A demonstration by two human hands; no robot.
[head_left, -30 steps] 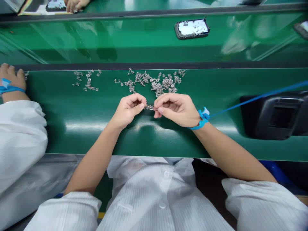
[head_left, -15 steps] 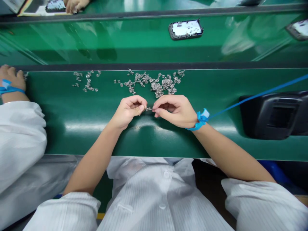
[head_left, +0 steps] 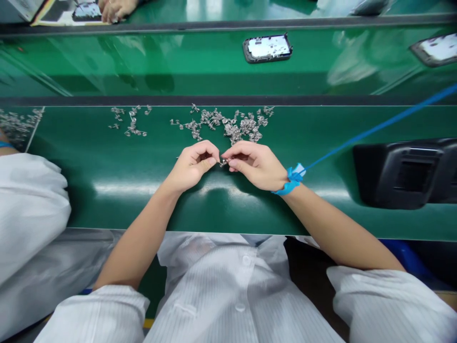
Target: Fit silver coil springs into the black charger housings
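Observation:
Between my fingertips is a small coiled metal spring [head_left: 223, 163], partly hidden by the fingers. My left hand [head_left: 194, 166] pinches it from one side, thumb against forefinger. My right hand [head_left: 257, 166], with a blue band [head_left: 290, 183] round the wrist, pinches it from the other side. Both hands are closed just above the green work surface [head_left: 135, 166]. Right behind them lies a tangled heap of metal springs [head_left: 246, 125]. A smaller group of springs [head_left: 133, 125] is scattered farther left.
A black plastic housing [head_left: 403, 174] stands at right, below a taut blue cord [head_left: 364, 136]. Behind a dark rail, a device [head_left: 268, 48] lies on a green strip, another [head_left: 433, 50] right. More springs [head_left: 19, 124] and a co-worker's sleeve [head_left: 32, 190] are at left; another person's hand [head_left: 117, 8] is upper left.
The spring has turned and my fingertips have come closer together around it. The devices on the strip have shifted left. The co-worker's hand at left has drawn back, uncovering springs.

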